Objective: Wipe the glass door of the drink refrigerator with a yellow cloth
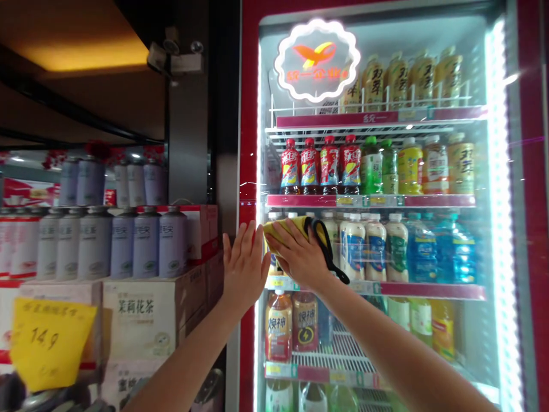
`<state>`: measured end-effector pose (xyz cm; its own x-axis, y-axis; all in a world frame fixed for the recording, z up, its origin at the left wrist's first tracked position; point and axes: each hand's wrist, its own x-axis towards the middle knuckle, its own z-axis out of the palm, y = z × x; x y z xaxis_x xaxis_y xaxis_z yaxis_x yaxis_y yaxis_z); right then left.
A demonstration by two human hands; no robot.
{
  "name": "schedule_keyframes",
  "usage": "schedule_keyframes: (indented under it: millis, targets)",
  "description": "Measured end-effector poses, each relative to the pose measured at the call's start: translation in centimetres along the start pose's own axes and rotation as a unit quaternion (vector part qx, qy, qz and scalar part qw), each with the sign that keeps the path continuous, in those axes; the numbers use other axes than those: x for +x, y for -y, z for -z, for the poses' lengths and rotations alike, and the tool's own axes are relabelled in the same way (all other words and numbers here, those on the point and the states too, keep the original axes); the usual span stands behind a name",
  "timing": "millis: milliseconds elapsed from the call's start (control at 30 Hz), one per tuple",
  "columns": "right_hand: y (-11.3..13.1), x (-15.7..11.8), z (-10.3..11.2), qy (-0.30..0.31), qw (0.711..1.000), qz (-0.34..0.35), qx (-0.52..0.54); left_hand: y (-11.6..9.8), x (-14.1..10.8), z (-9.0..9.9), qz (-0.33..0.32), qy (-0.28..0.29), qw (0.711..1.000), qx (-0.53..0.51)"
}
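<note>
My left hand [244, 263] lies flat with its fingers spread, at the red left frame of a glass-door drinks fridge [250, 143]; nothing is in it. Just to its right, my right hand [302, 257] presses a folded yellow cloth [278, 232] with black edging against the glass, fingers over the cloth. A black strip of the cloth hangs down past the wrist. Behind the glass, near this hand, stand white-capped bottles [352, 246], partly covered by the hand and cloth.
Fridge shelves hold red-capped bottles [329, 166], blue bottles [422, 249] and others. A lit round sign [317, 60] is at the upper glass. On the left are lilac cans [148, 240], stacked cartons [141, 315] and a yellow price tag [51, 343].
</note>
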<state>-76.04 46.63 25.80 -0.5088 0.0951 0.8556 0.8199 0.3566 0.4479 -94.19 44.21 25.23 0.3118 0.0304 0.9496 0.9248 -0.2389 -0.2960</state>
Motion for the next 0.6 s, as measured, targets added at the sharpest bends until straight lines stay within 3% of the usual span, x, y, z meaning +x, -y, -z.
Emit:
schedule_keyframes:
  millis: [133, 267, 367, 433, 533, 600]
  targets:
    - [-3.7, 1.3, 1.5, -0.033, 0.998, -0.060, -0.002, -0.9, 1.4, -0.4, -0.010, -0.020, 1.000, -0.002]
    - [-3.6, -3.0, 1.9, -0.073, 0.987, -0.142, -0.023, -1.1, 0.9, -0.3, -0.038, -0.012, 0.999, 0.009]
    - [-2.0, -5.2, 1.4, -0.046, 0.991, -0.122, -0.039, -1.5, 0.4, -0.3, -0.046, -0.002, 0.999, 0.014]
    - [-2.0, -4.8, 1.4, -0.025, 0.996, -0.081, -0.036, -2.1, 0.5, -0.5, -0.050, 0.000, 0.999, 0.011]
    - [-4.3, -3.0, 2.3, -0.014, 0.998, -0.046, -0.027, -3.4, 1.3, -1.2, -0.056, 0.004, 0.998, -0.005]
    - [-6.5, -2.6, 3.1, -0.023, 0.997, -0.065, -0.029, -4.3, 1.7, -1.6, -0.053, 0.011, 0.998, -0.020]
